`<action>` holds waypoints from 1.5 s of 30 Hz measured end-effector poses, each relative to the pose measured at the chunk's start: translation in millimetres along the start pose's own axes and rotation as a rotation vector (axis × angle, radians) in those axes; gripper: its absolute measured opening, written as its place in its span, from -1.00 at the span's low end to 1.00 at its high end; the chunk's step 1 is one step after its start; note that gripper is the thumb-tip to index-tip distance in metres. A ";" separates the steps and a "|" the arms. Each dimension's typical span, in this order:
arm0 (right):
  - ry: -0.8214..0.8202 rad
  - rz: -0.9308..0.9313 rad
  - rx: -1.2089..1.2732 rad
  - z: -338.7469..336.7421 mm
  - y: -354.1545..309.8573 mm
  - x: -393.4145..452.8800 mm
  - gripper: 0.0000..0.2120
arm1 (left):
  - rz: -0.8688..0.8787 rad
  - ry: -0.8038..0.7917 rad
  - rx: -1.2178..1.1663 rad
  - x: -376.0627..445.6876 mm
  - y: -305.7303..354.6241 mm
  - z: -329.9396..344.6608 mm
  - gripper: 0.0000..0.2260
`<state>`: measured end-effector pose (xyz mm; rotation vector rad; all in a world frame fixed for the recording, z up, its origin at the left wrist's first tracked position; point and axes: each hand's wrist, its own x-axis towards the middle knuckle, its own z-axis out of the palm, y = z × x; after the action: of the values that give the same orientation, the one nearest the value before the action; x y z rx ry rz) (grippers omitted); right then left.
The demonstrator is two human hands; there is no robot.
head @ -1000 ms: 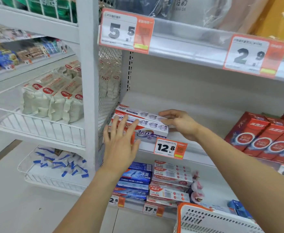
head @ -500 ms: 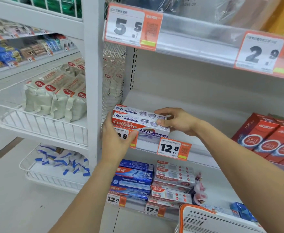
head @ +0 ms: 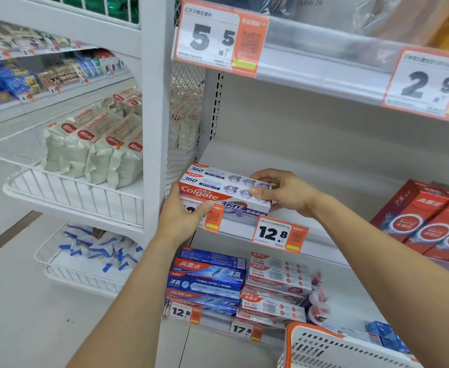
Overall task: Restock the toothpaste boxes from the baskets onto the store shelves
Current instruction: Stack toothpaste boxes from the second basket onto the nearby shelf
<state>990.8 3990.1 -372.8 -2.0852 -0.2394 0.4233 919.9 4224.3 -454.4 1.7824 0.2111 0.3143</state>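
Two white Colgate 360 toothpaste boxes (head: pixel 224 191) lie side by side at the left front of the middle shelf (head: pixel 321 235). My left hand (head: pixel 182 217) grips the left end of the front box, thumb on its front face. My right hand (head: pixel 284 192) holds the right end of the boxes, thumb on top and fingers curled over the far side. A white basket with an orange rim (head: pixel 332 346) shows at the bottom right; its contents are hidden.
Red toothpaste boxes (head: pixel 430 224) stand at the shelf's right. Blue boxes (head: pixel 207 280) and white-red boxes (head: pixel 276 285) fill the shelf below. A white upright post (head: pixel 155 115) borders the left, with wire racks of packets (head: pixel 96 150) beyond. An upper shelf with price tags (head: pixel 219 35) hangs overhead.
My left hand went from flat and open in front of the boxes to gripping the front box's left end. My right hand stayed on the right end. The view moved closer.
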 end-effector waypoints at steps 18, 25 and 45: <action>0.556 -0.264 -0.320 7.8 1.3 -42.1 -0.68 | 0.237 0.240 0.237 -32.0 1.7 14.0 -0.27; 0.548 -0.271 -0.091 27.8 81.4 -163.2 -0.84 | 0.374 0.052 0.045 -108.2 42.9 45.6 -0.87; 0.089 0.742 -0.314 114.4 395.5 -326.8 0.15 | -0.245 -1.153 0.793 -338.3 -158.9 262.3 -0.32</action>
<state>645.8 3764.9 -699.3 -2.4518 0.5774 0.7631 688.6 3914.8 -697.8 2.3751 -0.3231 -1.1122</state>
